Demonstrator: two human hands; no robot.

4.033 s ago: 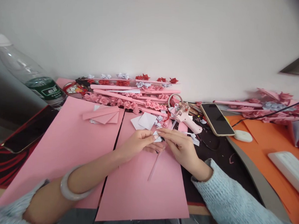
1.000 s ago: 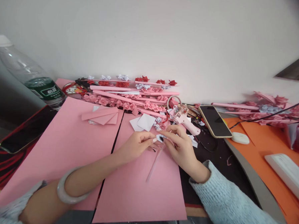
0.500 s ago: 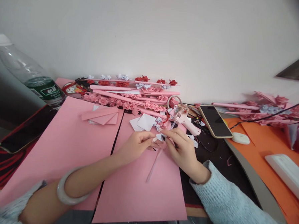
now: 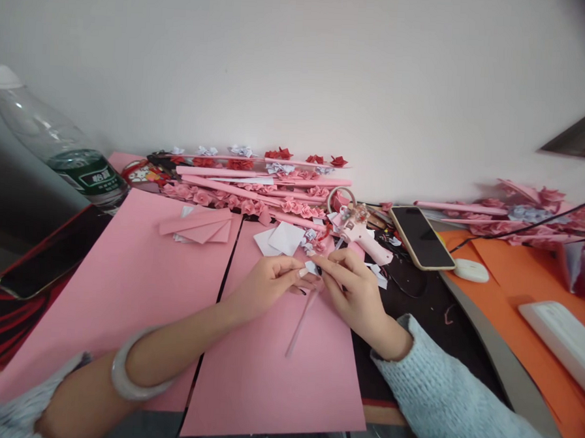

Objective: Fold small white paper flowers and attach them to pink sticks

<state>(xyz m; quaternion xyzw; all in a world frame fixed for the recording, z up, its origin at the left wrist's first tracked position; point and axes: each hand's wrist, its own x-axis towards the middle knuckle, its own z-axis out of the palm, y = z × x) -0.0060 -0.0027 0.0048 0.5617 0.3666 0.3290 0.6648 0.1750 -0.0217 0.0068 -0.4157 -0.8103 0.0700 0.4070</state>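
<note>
A small piece of white paper is pinched between the fingertips of both my hands, above a pink sheet. My left hand grips it from the left, and my right hand has thumb and fingers closed on its right side. Fingers partly hide the paper, so its folds do not show clearly. Beneath my hands a thin translucent stick lies slanted on the pink sheet. Just beyond them rest white paper squares and a pink glue gun.
Paper flowers on pink stems are piled along the wall. Folded pink papers lie on another pink sheet. A water bottle stands at left. On the right are a phone, a white mouse and orange sheets.
The fingertips of my right hand have shifted very slightly on the white paper. Both hands stay in nearly the same place, and the surrounding things have not moved.
</note>
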